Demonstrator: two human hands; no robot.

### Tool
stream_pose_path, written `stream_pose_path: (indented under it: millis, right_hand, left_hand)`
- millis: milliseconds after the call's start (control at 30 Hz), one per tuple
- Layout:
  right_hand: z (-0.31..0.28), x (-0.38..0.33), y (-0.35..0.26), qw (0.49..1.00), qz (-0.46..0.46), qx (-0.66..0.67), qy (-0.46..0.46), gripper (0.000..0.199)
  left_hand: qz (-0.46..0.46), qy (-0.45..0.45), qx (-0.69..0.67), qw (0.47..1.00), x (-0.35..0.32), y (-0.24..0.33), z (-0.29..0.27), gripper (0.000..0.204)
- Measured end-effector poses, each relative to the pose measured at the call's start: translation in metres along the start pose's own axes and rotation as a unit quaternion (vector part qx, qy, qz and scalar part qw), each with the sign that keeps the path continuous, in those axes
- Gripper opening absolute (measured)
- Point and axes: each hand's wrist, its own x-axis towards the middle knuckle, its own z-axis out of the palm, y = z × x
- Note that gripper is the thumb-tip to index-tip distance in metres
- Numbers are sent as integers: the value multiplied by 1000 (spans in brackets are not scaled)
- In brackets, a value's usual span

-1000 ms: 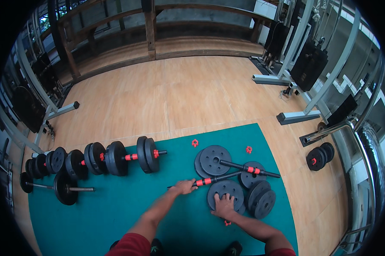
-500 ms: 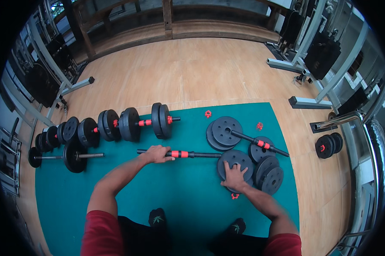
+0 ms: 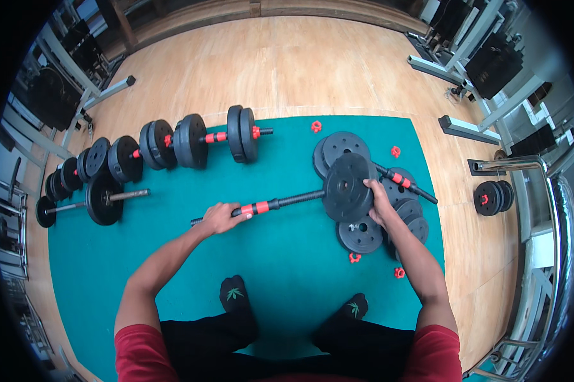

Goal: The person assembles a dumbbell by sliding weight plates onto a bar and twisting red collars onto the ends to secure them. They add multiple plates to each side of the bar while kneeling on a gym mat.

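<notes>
Left hand [image 3: 220,218] clenched around dumbbell bar [image 3: 280,204]; right hand [image 3: 379,204] gripping black weight plate [image 3: 345,188] near the teal mat [image 3: 287,267]'s right edge.

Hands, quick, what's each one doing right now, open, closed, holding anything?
Left hand: closed around the dumbbell bar near its red grip.
Right hand: holding the black weight plate upright on the bar's end.

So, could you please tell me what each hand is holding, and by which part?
The left hand grips the black dumbbell bar by its orange-banded handle; the right hand holds the round black weight plate by its edge.
</notes>
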Motion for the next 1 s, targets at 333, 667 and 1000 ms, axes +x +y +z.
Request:
stream_pose_path:
  millis: [333, 667, 1000]
  right_hand:
    - [79, 12, 45, 843, -144, -510, -90, 86]
    - [56, -1, 127, 416, -290, -831, -228, 83]
    - [51, 20, 101, 388, -236, -849, -269, 96]
  left_hand:
    - [-46, 35, 7, 998, -38, -58, 9, 60]
    - [-127, -20, -4, 992, -70, -111, 34, 64]
    - [-120, -81, 8, 989, -56, -107, 40, 65]
